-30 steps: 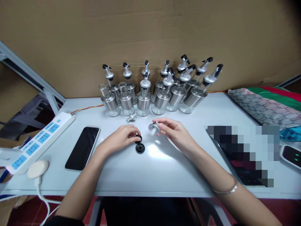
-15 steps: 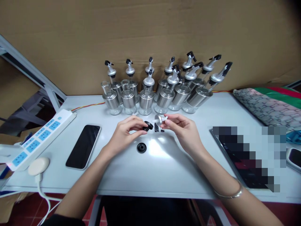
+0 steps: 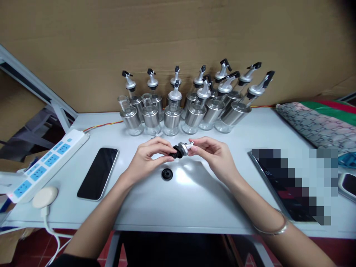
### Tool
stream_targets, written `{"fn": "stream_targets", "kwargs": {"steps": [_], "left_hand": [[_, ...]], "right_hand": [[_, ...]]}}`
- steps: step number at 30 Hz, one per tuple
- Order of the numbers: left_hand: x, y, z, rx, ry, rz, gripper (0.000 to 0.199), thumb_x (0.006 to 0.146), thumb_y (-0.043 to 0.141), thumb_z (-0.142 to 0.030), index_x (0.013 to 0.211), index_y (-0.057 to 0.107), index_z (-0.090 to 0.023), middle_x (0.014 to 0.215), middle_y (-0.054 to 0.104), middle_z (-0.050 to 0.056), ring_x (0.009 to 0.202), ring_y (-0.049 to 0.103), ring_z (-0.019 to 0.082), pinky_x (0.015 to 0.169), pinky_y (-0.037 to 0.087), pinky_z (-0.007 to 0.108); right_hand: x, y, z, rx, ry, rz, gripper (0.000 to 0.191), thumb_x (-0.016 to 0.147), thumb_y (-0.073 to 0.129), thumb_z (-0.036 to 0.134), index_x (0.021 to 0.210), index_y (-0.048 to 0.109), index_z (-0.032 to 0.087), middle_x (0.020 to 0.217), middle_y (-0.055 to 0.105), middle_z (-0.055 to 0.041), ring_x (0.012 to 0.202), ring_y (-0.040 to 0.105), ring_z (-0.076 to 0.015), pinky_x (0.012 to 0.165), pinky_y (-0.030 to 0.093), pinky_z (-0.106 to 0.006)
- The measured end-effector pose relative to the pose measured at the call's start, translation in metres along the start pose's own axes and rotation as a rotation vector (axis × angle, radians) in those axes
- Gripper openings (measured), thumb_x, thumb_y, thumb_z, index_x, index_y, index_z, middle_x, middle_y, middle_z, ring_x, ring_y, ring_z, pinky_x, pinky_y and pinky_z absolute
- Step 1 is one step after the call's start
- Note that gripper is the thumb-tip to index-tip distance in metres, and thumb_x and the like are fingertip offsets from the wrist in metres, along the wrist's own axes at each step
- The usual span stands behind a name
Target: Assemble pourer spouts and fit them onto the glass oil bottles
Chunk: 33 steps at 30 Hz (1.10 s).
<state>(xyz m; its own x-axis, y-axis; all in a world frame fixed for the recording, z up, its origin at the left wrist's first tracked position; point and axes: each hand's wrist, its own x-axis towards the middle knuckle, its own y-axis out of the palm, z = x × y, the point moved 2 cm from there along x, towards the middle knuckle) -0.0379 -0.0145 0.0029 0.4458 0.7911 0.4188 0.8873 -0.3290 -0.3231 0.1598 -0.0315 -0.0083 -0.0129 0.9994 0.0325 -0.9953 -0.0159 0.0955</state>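
Note:
Between finger and thumb, my left hand point(image 3: 151, 157) pinches a black ribbed stopper point(image 3: 176, 152). My right hand point(image 3: 213, 152) is closed on the narrow end of a silver pourer spout point(image 3: 183, 149). The spout's wide collar meets the stopper, and the two are lined up over the table; how deep one sits in the other cannot be made out. Below them a round black stopper point(image 3: 167, 174) lies on the tabletop.
Several glass and steel oil bottles point(image 3: 172, 116) stand in rows at the back, most with pourers; two in front have bare necks. A phone point(image 3: 98, 173) and a power strip point(image 3: 47, 165) lie left, a dark tablet-like device point(image 3: 274, 185) right.
My right hand has moved slightly left, bringing the silver spout against the black stopper in my left hand. The small black pieces behind them are now hidden.

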Motion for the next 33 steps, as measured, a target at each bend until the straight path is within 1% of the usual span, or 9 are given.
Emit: {"fn": "stream_targets", "kwargs": {"steps": [3,7,10,14,17,21,25,29,33], "left_hand": [[0.001,0.002,0.001,-0.104,-0.077,0.008,0.019,0.072,0.072,-0.019,0.091,0.070,-0.021,0.090,0.063,0.004,0.081,0.061,0.013,0.072,0.052,0.025],[0.000,0.001,0.004,-0.275,-0.228,0.027,0.047,0.067,0.076,-0.018,0.111,0.061,-0.025,0.101,0.059,0.002,0.074,0.058,0.009,0.075,0.050,0.025],[-0.001,0.000,0.006,-0.346,-0.319,0.099,0.057,0.065,0.077,-0.018,0.118,0.057,-0.028,0.111,0.057,0.004,0.080,0.058,0.011,0.079,0.049,0.027],[0.000,0.002,0.006,-0.431,-0.385,0.227,0.050,0.070,0.073,-0.018,0.117,0.060,-0.029,0.116,0.058,0.005,0.095,0.058,0.017,0.085,0.047,0.031],[0.000,0.003,0.004,-0.451,-0.390,0.268,0.041,0.072,0.070,-0.017,0.111,0.064,-0.027,0.116,0.058,0.004,0.099,0.057,0.018,0.088,0.046,0.032],[0.001,0.004,0.002,-0.461,-0.385,0.313,0.040,0.072,0.070,-0.016,0.110,0.065,-0.026,0.113,0.061,0.003,0.100,0.058,0.018,0.089,0.045,0.032],[0.000,0.006,0.001,-0.437,-0.355,0.302,0.037,0.076,0.067,-0.018,0.113,0.063,-0.024,0.116,0.061,0.005,0.106,0.056,0.020,0.092,0.044,0.034],[0.000,0.008,0.002,-0.380,-0.320,0.267,0.033,0.079,0.064,-0.020,0.112,0.062,-0.023,0.118,0.059,0.006,0.110,0.054,0.021,0.091,0.044,0.032],[-0.001,0.011,0.005,-0.429,-0.333,0.257,0.032,0.077,0.066,-0.023,0.109,0.061,-0.021,0.112,0.060,0.007,0.103,0.057,0.020,0.088,0.044,0.032]], "right_hand": [[0.000,0.001,-0.001,0.032,0.031,0.024,0.024,0.064,0.078,0.035,0.079,0.068,0.018,0.066,0.071,-0.0008,0.063,0.069,-0.0165,0.068,0.058,-0.034],[-0.001,0.003,-0.005,0.105,0.078,0.066,0.026,0.063,0.079,0.035,0.080,0.069,0.018,0.066,0.071,-0.0006,0.061,0.068,-0.0154,0.066,0.058,-0.032],[-0.002,0.003,-0.007,0.152,0.097,0.101,0.022,0.063,0.079,0.031,0.079,0.069,0.019,0.068,0.072,-0.0003,0.060,0.068,-0.0137,0.065,0.059,-0.029],[-0.002,0.003,-0.009,0.193,0.109,0.132,0.019,0.063,0.079,0.028,0.078,0.070,0.019,0.070,0.072,-0.0002,0.060,0.068,-0.0125,0.063,0.059,-0.027],[-0.002,0.004,-0.012,0.217,0.120,0.154,0.018,0.064,0.079,0.028,0.078,0.070,0.020,0.070,0.072,-0.0006,0.061,0.068,-0.0127,0.062,0.059,-0.026],[-0.002,0.004,-0.012,0.213,0.135,0.168,0.018,0.064,0.079,0.028,0.079,0.071,0.020,0.071,0.072,-0.0012,0.062,0.068,-0.0131,0.061,0.059,-0.026],[-0.002,0.002,-0.012,0.201,0.170,0.141,0.020,0.062,0.080,0.028,0.078,0.071,0.019,0.071,0.072,-0.0018,0.061,0.068,-0.0133,0.061,0.059,-0.027],[-0.002,0.004,-0.013,0.233,0.229,0.118,0.022,0.060,0.081,0.028,0.075,0.070,0.018,0.070,0.072,-0.0015,0.060,0.067,-0.0130,0.060,0.059,-0.028],[-0.003,0.007,-0.010,0.262,0.259,0.123,0.023,0.058,0.082,0.028,0.073,0.068,0.017,0.066,0.070,-0.0001,0.056,0.066,-0.0119,0.059,0.059,-0.026]]}}
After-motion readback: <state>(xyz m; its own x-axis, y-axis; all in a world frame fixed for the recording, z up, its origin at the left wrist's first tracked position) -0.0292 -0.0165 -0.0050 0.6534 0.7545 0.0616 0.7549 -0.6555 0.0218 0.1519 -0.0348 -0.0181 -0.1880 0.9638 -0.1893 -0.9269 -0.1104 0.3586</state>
